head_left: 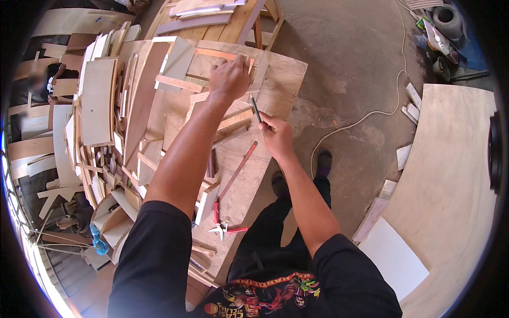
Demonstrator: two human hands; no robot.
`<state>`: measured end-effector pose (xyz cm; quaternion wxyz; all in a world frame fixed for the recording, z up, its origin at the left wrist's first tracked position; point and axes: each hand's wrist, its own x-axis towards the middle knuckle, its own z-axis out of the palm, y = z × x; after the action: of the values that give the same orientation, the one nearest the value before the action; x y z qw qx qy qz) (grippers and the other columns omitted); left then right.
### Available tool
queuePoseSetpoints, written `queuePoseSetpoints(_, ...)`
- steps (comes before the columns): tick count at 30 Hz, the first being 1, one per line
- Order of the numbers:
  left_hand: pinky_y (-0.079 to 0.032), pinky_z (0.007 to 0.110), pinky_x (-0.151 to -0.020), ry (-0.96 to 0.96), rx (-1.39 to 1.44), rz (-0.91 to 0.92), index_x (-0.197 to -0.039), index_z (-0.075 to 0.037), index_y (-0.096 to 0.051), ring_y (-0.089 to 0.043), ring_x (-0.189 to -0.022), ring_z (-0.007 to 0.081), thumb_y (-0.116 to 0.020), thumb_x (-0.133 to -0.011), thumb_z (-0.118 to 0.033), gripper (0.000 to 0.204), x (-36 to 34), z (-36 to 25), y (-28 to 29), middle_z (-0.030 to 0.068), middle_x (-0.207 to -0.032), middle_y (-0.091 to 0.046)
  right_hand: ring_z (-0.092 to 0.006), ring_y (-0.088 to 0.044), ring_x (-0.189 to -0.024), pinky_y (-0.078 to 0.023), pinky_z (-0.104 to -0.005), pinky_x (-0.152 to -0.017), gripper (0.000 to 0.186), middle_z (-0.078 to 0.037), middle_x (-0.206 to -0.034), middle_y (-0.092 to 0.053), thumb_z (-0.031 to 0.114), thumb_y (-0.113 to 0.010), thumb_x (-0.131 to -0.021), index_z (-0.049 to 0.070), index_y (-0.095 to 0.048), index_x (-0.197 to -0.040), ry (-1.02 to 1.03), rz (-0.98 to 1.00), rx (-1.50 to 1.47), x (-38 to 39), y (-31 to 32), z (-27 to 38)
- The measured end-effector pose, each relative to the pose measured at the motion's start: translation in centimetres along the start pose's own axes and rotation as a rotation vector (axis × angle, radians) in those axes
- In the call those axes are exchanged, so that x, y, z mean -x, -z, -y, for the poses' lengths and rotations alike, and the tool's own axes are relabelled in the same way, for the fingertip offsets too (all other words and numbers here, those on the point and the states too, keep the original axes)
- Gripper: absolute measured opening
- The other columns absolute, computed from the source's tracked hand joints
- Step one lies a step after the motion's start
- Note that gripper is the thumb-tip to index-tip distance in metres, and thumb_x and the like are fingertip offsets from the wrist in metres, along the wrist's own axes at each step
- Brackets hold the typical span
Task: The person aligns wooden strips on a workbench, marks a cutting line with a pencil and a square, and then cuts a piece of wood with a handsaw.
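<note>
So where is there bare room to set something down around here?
The worktop is bare at its far right corner, beyond the right hand, and between the slim red strip and its right edge. The pale board is bare beyond the white sheet. It is crowded around the left forearm, with wood pieces close by.

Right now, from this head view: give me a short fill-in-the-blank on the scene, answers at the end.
1. The thin dark tool is held in the person's ____ hand.
2. The pliers on the wooden bench top have handles coloured ____.
3. Both of the person's short sleeves are ____.
4. The bright white sheet lies on the picture's ____ side.

Missing words: right; red; black; right.
</note>
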<state>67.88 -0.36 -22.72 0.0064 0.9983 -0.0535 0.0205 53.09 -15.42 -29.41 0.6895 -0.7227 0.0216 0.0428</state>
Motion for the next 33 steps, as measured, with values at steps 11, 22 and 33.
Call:
queuePoseSetpoints(11, -0.045, 0.053, -0.092, 0.045, 0.137, 0.031, -0.109, -0.012, -0.063, -0.066, -0.1, 0.0384, -0.047, -0.105, -0.035, 0.027, 0.3, -0.2, 1.0, 0.016, -0.093, -0.074, -0.0305, -0.069, -0.083, -0.053, -0.0366, -0.076, 0.022, -0.018, -0.094, -0.071, 0.008, -0.068, -0.09, 0.0, -0.072, -0.109, 0.001, 0.145, 0.214, -0.6, 14.7, 4.5)
queuePoseSetpoints(22, -0.047, 0.046, -0.099, 0.15, 0.23, 0.177, -0.119, -0.013, -0.067, -0.064, -0.112, 0.0305, -0.053, -0.1, -0.032, 0.03, 0.2, -0.4, 1.9, 0.0119, -0.106, -0.074, -0.018, -0.062, -0.075, -0.05, -0.0323, -0.072, 0.017, -0.013, -0.084, -0.067, 0.011, -0.065, -0.092, -0.002, -0.067, -0.103, -0.04, 0.433, 0.289, -15.2, 17.5, 13.1)
queuePoseSetpoints(33, -0.052, 0.044, -0.088, 0.121, 0.367, 0.172, -0.107, -0.008, -0.067, -0.066, -0.1, 0.0323, -0.062, -0.092, -0.033, 0.029, 1.3, -0.1, 1.1, 0.0136, -0.107, -0.07, -0.0419, -0.066, -0.084, -0.051, -0.046, -0.074, 0.018, -0.024, -0.092, -0.068, 0.018, -0.063, -0.096, 0.003, -0.068, -0.106, 0.375, 1.085, 0.46, -25.6, -2.2, 19.3)
